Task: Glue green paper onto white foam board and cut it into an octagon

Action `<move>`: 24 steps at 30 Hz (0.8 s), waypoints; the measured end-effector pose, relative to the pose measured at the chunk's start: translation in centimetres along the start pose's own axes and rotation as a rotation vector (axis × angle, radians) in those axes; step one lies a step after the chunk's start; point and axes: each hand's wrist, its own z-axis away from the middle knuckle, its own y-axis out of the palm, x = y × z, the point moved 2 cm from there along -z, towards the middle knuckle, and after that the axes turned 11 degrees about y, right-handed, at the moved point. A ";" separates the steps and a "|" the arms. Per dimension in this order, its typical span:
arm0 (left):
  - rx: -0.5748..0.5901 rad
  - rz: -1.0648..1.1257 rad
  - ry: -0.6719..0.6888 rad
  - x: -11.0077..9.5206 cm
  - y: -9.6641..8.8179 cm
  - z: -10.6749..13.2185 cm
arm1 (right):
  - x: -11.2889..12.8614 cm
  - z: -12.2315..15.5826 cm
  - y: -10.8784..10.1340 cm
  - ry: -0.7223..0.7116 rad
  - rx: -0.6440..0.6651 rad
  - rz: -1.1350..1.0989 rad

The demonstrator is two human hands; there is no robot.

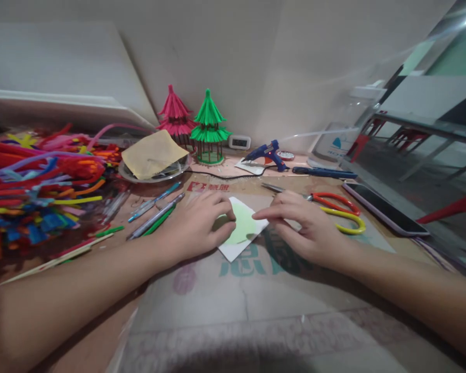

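Text first: the brown sheet [233,324] covering the table [95,344] is printed, with big teal characters [244,267] under the work, partly hidden by the right arm's side, can't read them reliably. Small red logo and lettering [209,187] at the far edge, too blurred to read; round pink mark [184,280] left of the teal print, and a faint reddish band of print nearer me, illegible. Clear plastic bottle [334,142] far right has a blue emblem with letters under it; I get "OO" in there, rest is smeared. Small white digital clock [239,142] by the wall, digits not readable. Grip: left grip [202,223] is palm-down, thumb and forefinger curled close together over the left edge of a light-green disc [243,220]; can't tell if they pinch it or just press. Right grip [306,228] is loose, forefinger pointing inward at the disc's right edge, thumb spread below, nothing held. Disc sits mid-table between both, on a white square [233,254] turned corner-on. Scissors [309,197] with one red and one yellow handle lie just behind the right grip, phone [384,207] further right. Blue glue gun [270,156], red light lit, blue cutter [324,172] beside it. Green pagoda [208,132] and pinkish-red pagoda [173,116] stand by the wall; pipe cleaners [42,191] heaped far left.
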 end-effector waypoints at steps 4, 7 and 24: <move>-0.007 -0.013 0.017 0.1 0.3 -0.1 | 0.1 1.1 1.7 -0.068 0.069 -0.020; -0.022 -0.014 0.017 0.3 0.4 -0.1 | -0.2 1.3 1.9 -0.109 0.074 0.005; -0.023 -0.017 0.013 0.2 0.5 0.0 | 0.3 1.4 2.0 -0.125 0.110 0.032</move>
